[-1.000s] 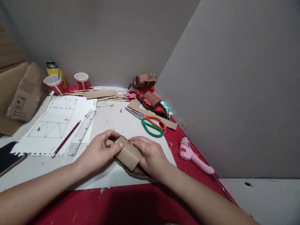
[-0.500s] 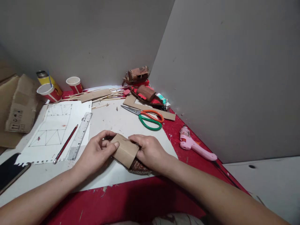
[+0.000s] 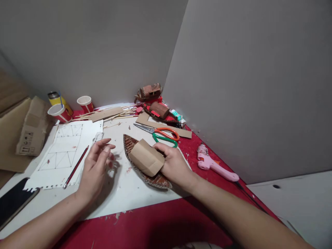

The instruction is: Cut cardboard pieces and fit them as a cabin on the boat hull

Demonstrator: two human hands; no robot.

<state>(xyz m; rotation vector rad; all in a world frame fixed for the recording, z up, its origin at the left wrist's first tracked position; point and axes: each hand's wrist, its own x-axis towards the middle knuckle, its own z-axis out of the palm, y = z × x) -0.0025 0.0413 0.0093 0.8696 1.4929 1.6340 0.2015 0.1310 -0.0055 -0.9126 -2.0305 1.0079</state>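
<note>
A small brown cardboard boat with a pointed bow is held above the white sheet by my right hand. Those fingers grip its right side. Across the boat's middle lies a bent piece of tan cardboard, its right edge against my right hand. My left hand is apart from the boat, to its left, with fingers loosely curled and spread and nothing in them. Beyond the boat lie scissors with orange and green handles.
A pink glue gun rests at the right. On the left are a drawing sheet, a pencil, a phone and a cardboard box. Paper cups, thin sticks and two brown boat models stand behind.
My left hand has let go of the tan cardboard and moved left. The boat shows more fully now, still in my right hand. The view has tilted slightly upward.
</note>
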